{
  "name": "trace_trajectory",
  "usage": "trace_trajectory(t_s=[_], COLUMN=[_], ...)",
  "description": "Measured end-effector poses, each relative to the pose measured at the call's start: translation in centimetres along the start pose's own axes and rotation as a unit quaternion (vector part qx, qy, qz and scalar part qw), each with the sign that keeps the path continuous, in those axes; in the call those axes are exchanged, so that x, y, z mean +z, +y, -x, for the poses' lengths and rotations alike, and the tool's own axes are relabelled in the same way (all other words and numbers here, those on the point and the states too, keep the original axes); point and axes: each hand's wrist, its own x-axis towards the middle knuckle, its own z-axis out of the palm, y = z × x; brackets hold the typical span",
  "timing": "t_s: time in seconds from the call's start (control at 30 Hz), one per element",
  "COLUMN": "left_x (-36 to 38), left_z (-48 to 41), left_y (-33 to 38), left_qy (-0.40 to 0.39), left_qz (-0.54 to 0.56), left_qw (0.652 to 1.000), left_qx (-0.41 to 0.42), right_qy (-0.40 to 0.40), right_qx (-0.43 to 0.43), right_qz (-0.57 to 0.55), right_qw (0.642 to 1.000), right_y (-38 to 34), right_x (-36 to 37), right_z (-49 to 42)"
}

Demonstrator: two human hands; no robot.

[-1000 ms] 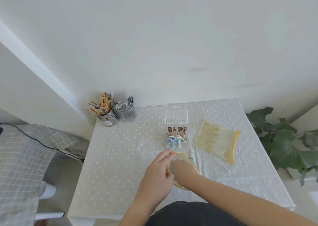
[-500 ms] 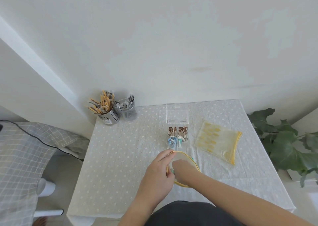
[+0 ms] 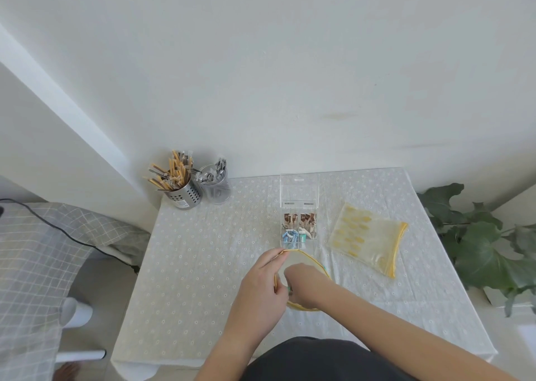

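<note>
Fingers (image 3: pixel 276 260) of the left hand (image 3: pixel 261 289) pinch the mouth of the yellow-rimmed clear plastic pouch (image 3: pixel 308 255). The right hand (image 3: pixel 304 285) is inside it, grip unreadable. Leftward, the dotted white surface (image 3: pixel 197 264) lies open.

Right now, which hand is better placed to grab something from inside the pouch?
Probably the right hand: it reaches inside the pouch, while the left hand pinches the rim and holds it open.

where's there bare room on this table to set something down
Widest bare patch: the left half of the table, between the cutlery holders at the far corner and the left hand. A smaller strip lies along the near right edge, below the flat pouch. Crowded: the middle right, where clear box, flat pouch and held pouch sit close.
</note>
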Motion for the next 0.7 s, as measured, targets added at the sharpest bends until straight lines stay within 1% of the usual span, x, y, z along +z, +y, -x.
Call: trace_trajectory(t_s=[0.17,0.23,0.3,0.37,0.4,0.5,0.53,0.57,0.63,0.7], left_x=[-0.1,-0.2,-0.3,-0.5,-0.6,-0.8,-0.8,-0.9,-1.0,-1.0], left_z=[0.0,0.0,-0.1,-0.1,-0.1,-0.3,-0.4,-0.4,-0.5,-0.6], left_y=[0.0,0.1,0.0,0.0,0.0,-0.3,-0.3,-0.3,-0.3,-0.4], left_qy=[0.004,0.005,0.010,0.020,0.027,0.042,0.045,0.048,0.051,0.055], left_qz=[0.003,0.004,0.003,0.008,0.010,0.006,0.006,0.005,0.002,0.002], left_qw=[1.000,1.000,1.000,1.000,0.999,0.999,0.999,0.998,0.998,0.997], left_qx=[-0.006,-0.007,-0.008,-0.013,-0.016,-0.023,-0.025,-0.028,-0.036,-0.045], right_qy=[0.035,0.066,0.104,0.131,0.141,0.166,0.173,0.181,0.193,0.201], right_qx=[0.015,0.017,0.028,0.030,0.024,0.007,0.007,0.008,0.008,0.008], right_qz=[-0.057,-0.118,-0.196,-0.306,-0.369,-0.541,-0.578,-0.601,-0.624,-0.632], right_qw=[0.998,0.991,0.975,0.942,0.918,0.824,0.797,0.778,0.757,0.749], right_y=[0.0,0.2,0.7,1.4,1.9,3.2,3.7,4.1,5.1,6.2], right_x=[-1.8,-2.6,-3.5,-4.0,-4.2,-5.0,-5.3,-5.6,-5.9,-6.2], right_z=[1.7,2.9,4.0,5.0,5.4,6.4,6.6,6.8,6.9,6.6])
